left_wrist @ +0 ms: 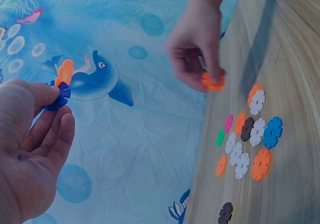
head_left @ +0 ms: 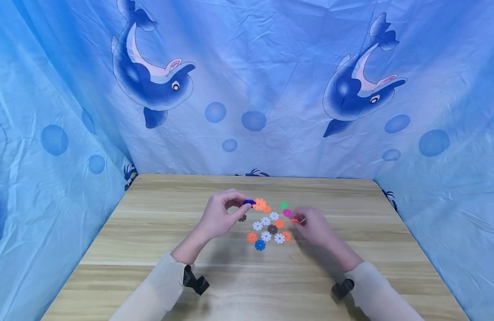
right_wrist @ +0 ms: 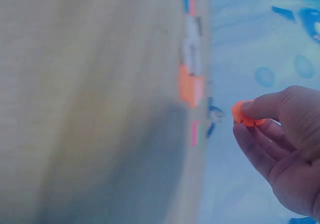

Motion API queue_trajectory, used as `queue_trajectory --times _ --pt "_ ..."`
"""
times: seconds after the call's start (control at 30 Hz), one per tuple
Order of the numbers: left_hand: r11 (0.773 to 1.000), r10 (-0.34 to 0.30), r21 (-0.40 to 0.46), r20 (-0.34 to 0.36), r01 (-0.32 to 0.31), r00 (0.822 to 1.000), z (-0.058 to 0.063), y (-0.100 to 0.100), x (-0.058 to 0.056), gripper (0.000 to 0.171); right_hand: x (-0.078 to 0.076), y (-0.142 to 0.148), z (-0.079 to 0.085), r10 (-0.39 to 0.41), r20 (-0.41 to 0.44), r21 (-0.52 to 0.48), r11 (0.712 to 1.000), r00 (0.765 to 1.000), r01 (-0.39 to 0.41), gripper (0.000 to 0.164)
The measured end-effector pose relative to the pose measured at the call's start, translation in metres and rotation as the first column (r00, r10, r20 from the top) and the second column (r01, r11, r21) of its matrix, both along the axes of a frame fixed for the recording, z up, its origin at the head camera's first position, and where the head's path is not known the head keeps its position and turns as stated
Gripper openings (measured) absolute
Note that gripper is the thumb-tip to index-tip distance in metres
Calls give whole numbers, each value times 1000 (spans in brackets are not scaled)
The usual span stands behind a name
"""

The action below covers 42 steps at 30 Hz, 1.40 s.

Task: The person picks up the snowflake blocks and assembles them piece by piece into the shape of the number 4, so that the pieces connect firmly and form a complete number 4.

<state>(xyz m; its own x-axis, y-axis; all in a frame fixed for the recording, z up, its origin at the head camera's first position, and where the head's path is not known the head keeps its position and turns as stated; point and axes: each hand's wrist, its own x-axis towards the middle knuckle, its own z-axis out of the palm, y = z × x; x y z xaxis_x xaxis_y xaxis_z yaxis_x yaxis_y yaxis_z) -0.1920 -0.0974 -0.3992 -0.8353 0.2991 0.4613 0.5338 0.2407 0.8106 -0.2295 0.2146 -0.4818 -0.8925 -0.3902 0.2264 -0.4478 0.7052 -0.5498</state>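
Observation:
My left hand pinches a dark blue notched plastic disc between thumb and fingers, above the far part of the table. An orange notched disc is joined to its edge and sticks out past the fingertips. On the other side, my right hand grips a separate orange disc by thumb and fingertips, raised over the table in the left wrist view. Between the hands lie several loose discs: white ones, orange ones, a brown one and a blue one.
The wooden table carries the scattered discs near its middle. A green disc and a pink disc lie close to the right hand. A dark disc sits by the left fingers. Behind hangs a blue dolphin-printed cloth.

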Motion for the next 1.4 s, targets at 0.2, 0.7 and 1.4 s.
queue_trajectory --times 0.2,0.7,1.4 --pt "1000 1 6 3 -1 1000 2 0 0 10 5 -7 33 -6 -86 -106 994 996 -3 16" --pt "1000 -12 29 11 12 1000 0 2 -1 9 31 -39 87 59 -201 -382 914 978 -133 15" --pt "999 -29 35 9 29 1000 -3 8 -4 9 37 -53 95 138 -266 -412 878 954 -242 17"
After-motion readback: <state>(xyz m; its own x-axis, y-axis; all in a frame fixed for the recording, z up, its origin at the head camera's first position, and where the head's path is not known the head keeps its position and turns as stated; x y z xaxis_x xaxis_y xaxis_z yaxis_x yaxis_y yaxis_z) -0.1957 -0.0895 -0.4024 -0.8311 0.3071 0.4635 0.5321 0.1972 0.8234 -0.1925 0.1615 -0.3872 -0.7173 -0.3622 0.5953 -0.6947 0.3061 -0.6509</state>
